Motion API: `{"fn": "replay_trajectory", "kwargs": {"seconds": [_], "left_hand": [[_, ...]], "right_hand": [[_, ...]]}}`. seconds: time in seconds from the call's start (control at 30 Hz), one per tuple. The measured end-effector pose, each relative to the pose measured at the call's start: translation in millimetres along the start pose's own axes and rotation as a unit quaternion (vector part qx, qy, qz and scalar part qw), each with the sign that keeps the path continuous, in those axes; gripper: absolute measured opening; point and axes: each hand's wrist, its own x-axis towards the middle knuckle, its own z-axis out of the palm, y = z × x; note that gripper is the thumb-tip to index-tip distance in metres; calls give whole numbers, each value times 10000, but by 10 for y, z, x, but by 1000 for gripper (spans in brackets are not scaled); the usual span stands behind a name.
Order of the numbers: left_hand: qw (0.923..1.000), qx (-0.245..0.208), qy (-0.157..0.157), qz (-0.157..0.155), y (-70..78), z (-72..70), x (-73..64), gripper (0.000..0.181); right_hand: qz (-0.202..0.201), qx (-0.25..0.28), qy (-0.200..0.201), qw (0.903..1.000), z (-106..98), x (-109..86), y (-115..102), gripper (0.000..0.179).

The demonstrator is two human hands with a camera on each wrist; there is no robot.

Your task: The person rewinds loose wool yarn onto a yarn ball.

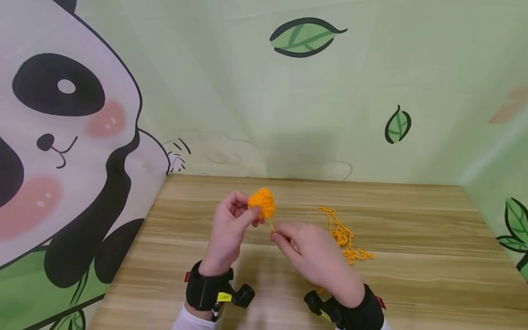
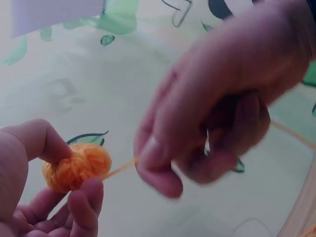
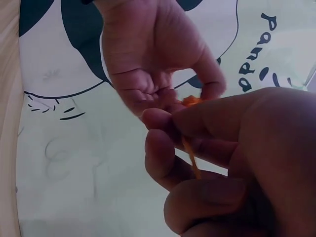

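Note:
My left hand [image 1: 235, 220] holds a small orange yarn ball [image 1: 262, 202] between thumb and fingertips, raised above the wooden table [image 1: 173, 256]. In the left wrist view the yarn ball [image 2: 76, 167] sits in those fingers. A taut yarn strand [image 1: 271, 226] runs from the ball to my right hand [image 1: 305, 252], which pinches it just below and to the right of the ball. In the right wrist view the strand [image 3: 191, 158] passes between the curled fingers. A loose tangle of orange yarn [image 1: 344, 236] lies on the table to the right of my right hand.
A wall with a panda picture [image 1: 62, 137] stands on the left. A pale green wall with leaf prints [image 1: 305, 36] closes the back and right side. Black wrist straps with cameras [image 1: 214, 291] sit on both wrists.

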Motion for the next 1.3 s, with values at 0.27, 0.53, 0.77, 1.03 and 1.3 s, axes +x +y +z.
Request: {"fn": "replay_trajectory", "kwargs": {"seconds": [0.27, 0.53, 0.77, 1.03, 1.3], "left_hand": [[9966, 769, 244, 186, -41, -7, 14, 19], [9847, 1730, -128, 171, -55, -2, -11, 18], [9759, 2091, -619, -53, -34, 6, -33, 18], [9724, 1979, -1178, -387, 16, 5, -58, 20], [9667, 1920, -1621, -476, 25, -5, -59, 19]], "right_hand": [[-286, 399, 503, 9975, -84, -48, -28, 11], [-378, 342, 990, 9938, -127, -56, 24, 11], [-310, 119, 1324, 9906, -173, -46, 45, 12], [-343, -2, 1579, 9869, -178, -38, 57, 14], [-329, 4, 1781, 9835, -193, -46, 70, 13]]}}
